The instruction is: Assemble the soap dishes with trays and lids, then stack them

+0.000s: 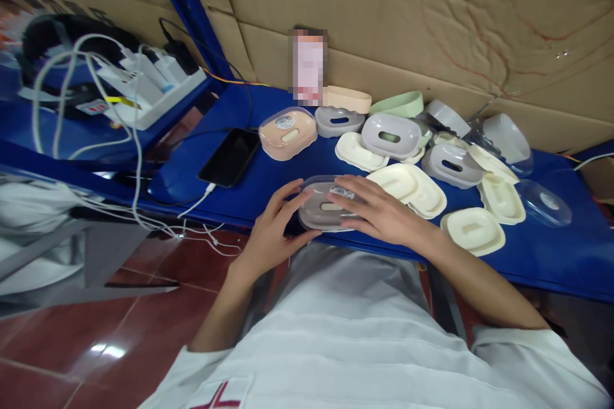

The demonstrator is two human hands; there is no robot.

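While both hands' fingers clasp one grey soap box (322,206), one peach box (288,133), one phone (229,156) nearby.

Two lidded soap boxes: a grey one (323,206) at six o'clock, a peach one (288,133) at ten. Five cream trays (472,230) at three o'clock, one phone (230,156), one power strip (153,92) at nine.

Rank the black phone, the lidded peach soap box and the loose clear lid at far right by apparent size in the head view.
1. Black phone, which looks longest.
2. Lidded peach soap box.
3. Loose clear lid.

The soap box and lid look close in footprint. Their order is unsure, since the lid lies flat nearer the edge of the picture.
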